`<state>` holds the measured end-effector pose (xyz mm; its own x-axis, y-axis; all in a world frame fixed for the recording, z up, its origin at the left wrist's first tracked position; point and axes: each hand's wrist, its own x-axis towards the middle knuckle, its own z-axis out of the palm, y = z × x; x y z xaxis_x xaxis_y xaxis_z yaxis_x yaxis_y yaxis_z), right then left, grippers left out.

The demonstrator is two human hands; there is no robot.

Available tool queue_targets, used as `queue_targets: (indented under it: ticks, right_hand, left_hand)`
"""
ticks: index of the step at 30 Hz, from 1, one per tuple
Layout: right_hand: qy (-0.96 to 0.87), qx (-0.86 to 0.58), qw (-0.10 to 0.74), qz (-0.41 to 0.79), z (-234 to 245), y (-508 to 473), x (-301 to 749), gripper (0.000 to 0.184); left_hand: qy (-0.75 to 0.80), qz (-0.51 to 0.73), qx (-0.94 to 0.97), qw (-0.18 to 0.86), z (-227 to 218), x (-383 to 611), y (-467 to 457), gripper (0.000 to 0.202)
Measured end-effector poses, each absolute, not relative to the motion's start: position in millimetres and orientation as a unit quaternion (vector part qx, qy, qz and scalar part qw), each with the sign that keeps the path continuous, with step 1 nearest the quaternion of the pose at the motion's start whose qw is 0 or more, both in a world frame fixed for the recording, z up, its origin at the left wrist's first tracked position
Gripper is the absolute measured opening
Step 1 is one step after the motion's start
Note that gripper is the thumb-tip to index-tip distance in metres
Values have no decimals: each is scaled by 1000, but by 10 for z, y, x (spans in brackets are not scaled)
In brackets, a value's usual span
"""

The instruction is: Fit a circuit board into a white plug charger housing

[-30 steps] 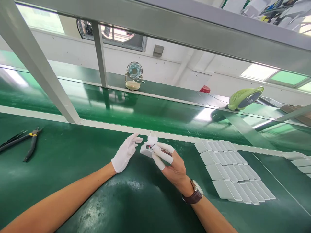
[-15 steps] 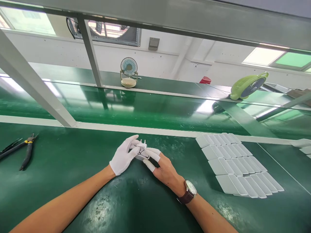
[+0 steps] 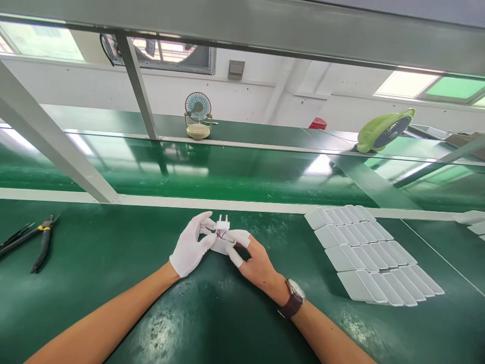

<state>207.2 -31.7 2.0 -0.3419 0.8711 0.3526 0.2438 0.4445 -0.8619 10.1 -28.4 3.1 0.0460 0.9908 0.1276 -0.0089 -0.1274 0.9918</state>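
White plastic makes up the single small two-pin plug piece (image 3: 223, 233), held above the middle of the green bench (image 3: 113, 283) between two hands. The white-gloved left hand (image 3: 190, 246) and the right hand (image 3: 254, 259), white cots on three fingers (image 3: 235, 258), are closed around it. Four rows of white plastic shells (image 3: 369, 255) lie toward the right edge, one pair of black pliers (image 3: 41, 240) by the left edge.
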Motion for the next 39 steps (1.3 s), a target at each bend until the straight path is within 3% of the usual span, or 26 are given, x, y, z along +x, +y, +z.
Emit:
queue_targets:
  ticks: [3,6,17,22,25,29,33,39]
  right_hand:
    - [-540,-403,464,575,51,-295,2058,36]
    - [-435,-392,432,686,85,-280,2042,43]
    - [-457,-394,380,701,133,-314,2008,45]
    - [-466,-389,380,698,127,-311,2006,46]
    - [-486,-397,408,663,84,-304,2022,43]
    - [-586,-424,473,503,25,-290,2079,37]
    - [-719,-384,445,370,12,-281,2133,24]
    - [-767,-366,421,316,-8,-298,2133,30]
  left_hand:
    - [500,471,606,401,54,151,-331,65]
    - [509,438,660,338,71,190,-385,59]
    - [480,481,647,345,33,196,-363,34]
    - [485,464,649,358,68,186,-369,33]
    - [501,455,651,344,14,177,-351,47]
    - [543,430,651,311,-62,183,-311,61]
    - [545,401,689,259,-68,208,-294,43]
    - [559,386,667,305,-41,233,-294,24]
